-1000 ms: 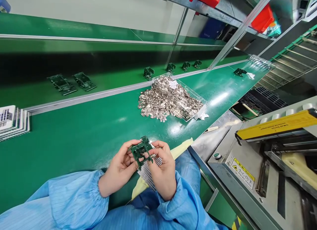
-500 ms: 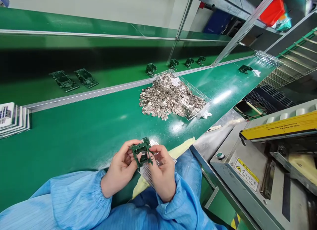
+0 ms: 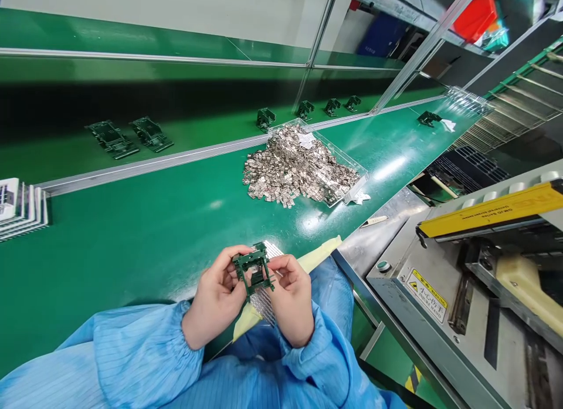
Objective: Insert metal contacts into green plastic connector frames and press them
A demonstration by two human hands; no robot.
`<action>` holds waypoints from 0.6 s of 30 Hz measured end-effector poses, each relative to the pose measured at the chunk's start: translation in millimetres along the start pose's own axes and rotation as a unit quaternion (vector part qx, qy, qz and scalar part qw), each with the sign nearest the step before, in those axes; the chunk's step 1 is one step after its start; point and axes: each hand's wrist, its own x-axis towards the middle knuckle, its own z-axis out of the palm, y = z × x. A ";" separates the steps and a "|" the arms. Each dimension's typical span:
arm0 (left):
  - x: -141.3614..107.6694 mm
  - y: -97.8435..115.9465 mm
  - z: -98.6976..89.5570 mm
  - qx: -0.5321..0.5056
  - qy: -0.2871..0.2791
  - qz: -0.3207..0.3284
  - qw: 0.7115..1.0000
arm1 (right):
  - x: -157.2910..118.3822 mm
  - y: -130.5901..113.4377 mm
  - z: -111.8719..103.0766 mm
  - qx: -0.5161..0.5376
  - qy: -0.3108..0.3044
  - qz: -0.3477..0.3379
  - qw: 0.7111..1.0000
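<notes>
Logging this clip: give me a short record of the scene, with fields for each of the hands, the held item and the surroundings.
Left hand: grips the dark green frame at its left side
Right hand: grips the frame at its right side; left hand point
Below hands: perforated metal strip
Clothing: blue smock sleeve
Surface: green workbench
Ahead: clear tray holding a heap of small metal pieces
Right: machine with yellow bar
</notes>
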 end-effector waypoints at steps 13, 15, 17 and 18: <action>-17.3 10.2 13.1 0.031 -0.021 0.003 0.999 | -18.3 -3.8 -12.9 0.040 0.032 -0.002 0.999; -22.5 10.4 18.0 0.027 -0.037 -0.006 0.999 | -24.9 -5.0 -17.0 0.048 0.042 -0.001 0.998; -28.8 9.7 23.6 0.027 -0.052 -0.016 0.998 | -32.9 -6.0 -22.5 0.057 0.051 -0.004 0.997; -31.7 9.2 26.3 0.027 -0.060 -0.020 0.998 | -36.9 -5.9 -26.3 0.060 0.053 -0.003 0.997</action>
